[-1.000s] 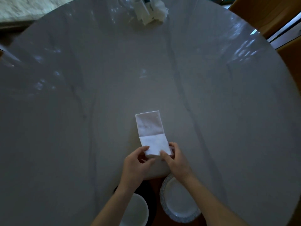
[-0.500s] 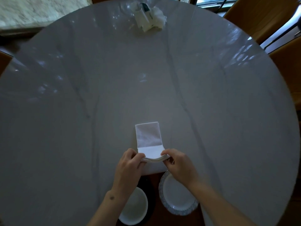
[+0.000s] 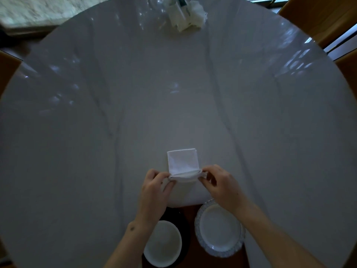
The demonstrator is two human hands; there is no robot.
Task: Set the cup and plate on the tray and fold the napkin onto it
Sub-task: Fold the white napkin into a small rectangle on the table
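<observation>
Change: the near edge of the napkin, which lay flat a second ago, is now lifted and rolled toward 12 o'clock, so the flat visible part has become shorter.
Left hand: fingers curled, pinching the left end of the napkin's raised near fold between thumb and fingertips.
Right hand: fingers curled, pinching the right end of the same fold.
Napkin: white, soft, matte sheet; a near-square flat panel lies on the surface, its near edge bunched into a loose layered roll between the two hands; sits at 6 o'clock of the surface, just beyond the tray.
Surface: large round top, pale grey, polished, with faint dark marble veins and window reflections.
Tray: dark reddish-brown, at the 6 o'clock rim, mostly hidden under the crockery and arms.
Plate: round, white, glossy, with a patterned scalloped rim; on the tray's right part.
Cup: round, white, smooth, seen from above, on a dark round base; on the tray's left part.
Crumpled white bundle: wrinkled paper or packaging at 12 o'clock, details unclear.
Chairs: tan, smooth backs at 1 to 2 o'clock.
</observation>
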